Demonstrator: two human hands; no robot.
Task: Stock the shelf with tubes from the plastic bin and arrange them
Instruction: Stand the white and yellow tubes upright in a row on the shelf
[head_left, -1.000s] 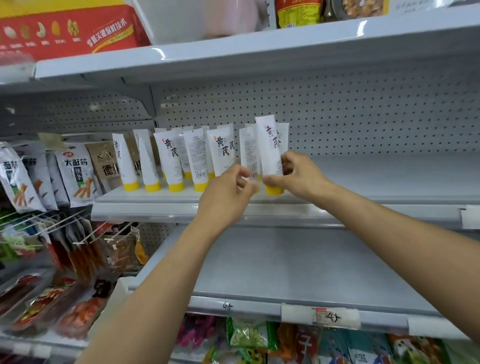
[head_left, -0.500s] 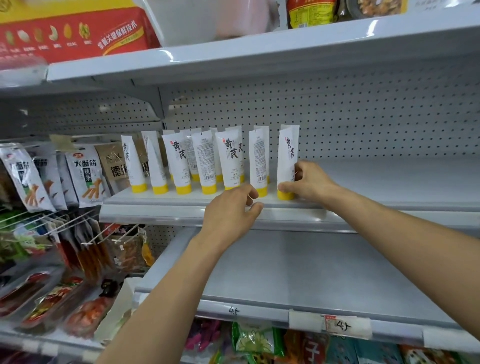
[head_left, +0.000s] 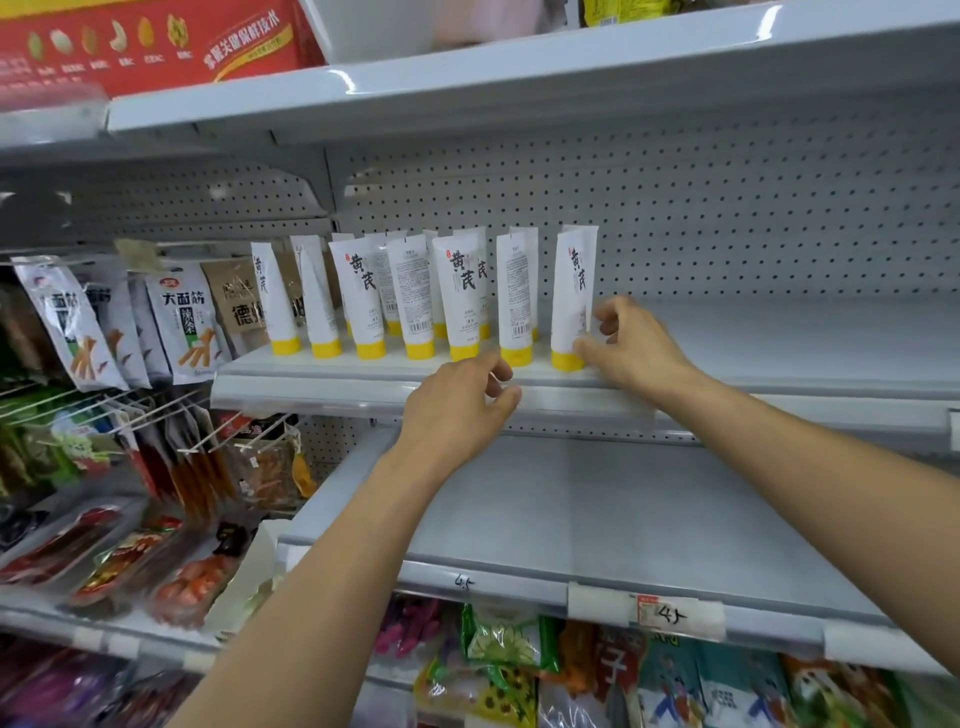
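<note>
Tubes (head_left: 462, 296) marked 黄芪 line shelf (head_left: 779, 338), right hand (head_left: 636, 345) pinching end tube (head_left: 571, 296), left hand (head_left: 457, 410) loose, empty

Left hand (head_left: 457, 410), right hand (head_left: 636, 340) — fingers (head_left: 506, 395) half-curled

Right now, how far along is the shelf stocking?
Done: a front row of seven tubes stands cap-down on the middle shelf, with more behind. In hand: the right hand is at the base of the rightmost tube, gripping or only steadying, I cannot tell; the left hand hovers empty at the shelf edge. Left: the shelf to the right is bare; the bin is out of view.
</note>
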